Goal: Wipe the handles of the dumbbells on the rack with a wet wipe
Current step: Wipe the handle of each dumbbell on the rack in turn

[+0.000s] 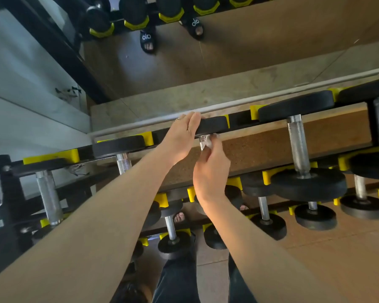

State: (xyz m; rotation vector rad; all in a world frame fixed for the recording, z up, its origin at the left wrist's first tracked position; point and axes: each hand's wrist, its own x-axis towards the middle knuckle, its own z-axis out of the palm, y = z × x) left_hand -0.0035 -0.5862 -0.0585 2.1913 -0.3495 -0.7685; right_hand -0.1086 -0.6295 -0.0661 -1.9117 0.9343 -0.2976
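The left hand (185, 136) rests flat-fingered on the dumbbell's far head (212, 125); the right hand (210, 169) pinches a wet wipe (208, 142) around its handle (202, 142).

A gym's free-weight area was shown. A tiered black rack (245, 119) with yellow cradles (71, 155) was filled with rows of dumbbells (302, 149), black round heads on knurled chrome handles, graded from small to large across the tiers. A large wall mirror (249, 40) was mounted just behind the rack, and in it the dumbbell heads and a person's sandalled feet were reflected. Wood-toned flooring (337, 248) was laid beneath
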